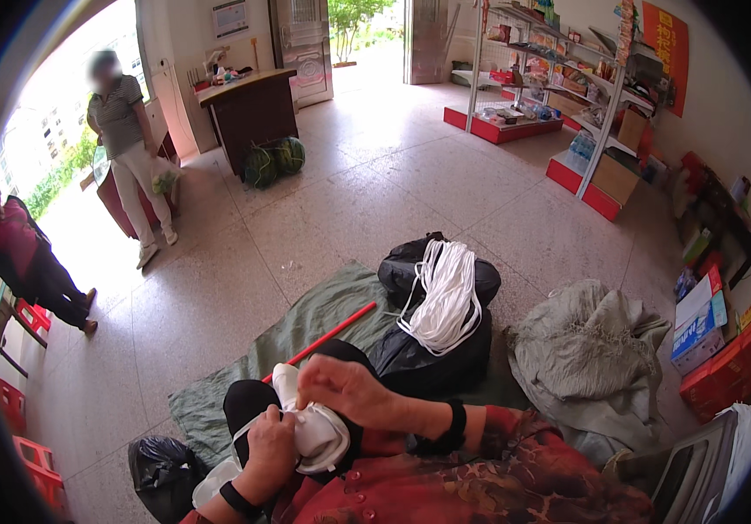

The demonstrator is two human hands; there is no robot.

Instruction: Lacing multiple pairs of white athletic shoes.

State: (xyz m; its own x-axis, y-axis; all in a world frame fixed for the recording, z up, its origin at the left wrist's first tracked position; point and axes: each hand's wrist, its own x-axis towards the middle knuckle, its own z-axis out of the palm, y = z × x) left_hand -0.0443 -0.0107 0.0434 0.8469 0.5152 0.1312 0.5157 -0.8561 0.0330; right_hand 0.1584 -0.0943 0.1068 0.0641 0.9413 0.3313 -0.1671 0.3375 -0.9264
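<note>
— What sort of room is it?
— A small shop with a pale speckled tile floor (393,183). Daylight pours in through an open doorway (367,26) at twelve o'clock and a big window (52,148) at ten.
— Furniture?
— A dark wooden desk (249,105) at eleven, white metal shelves (559,79) on red bases at one and two, packed with goods. Red stools (31,454) stand at eight.
— The walls?
— Pale, with a red poster (665,48) at one.
</note>
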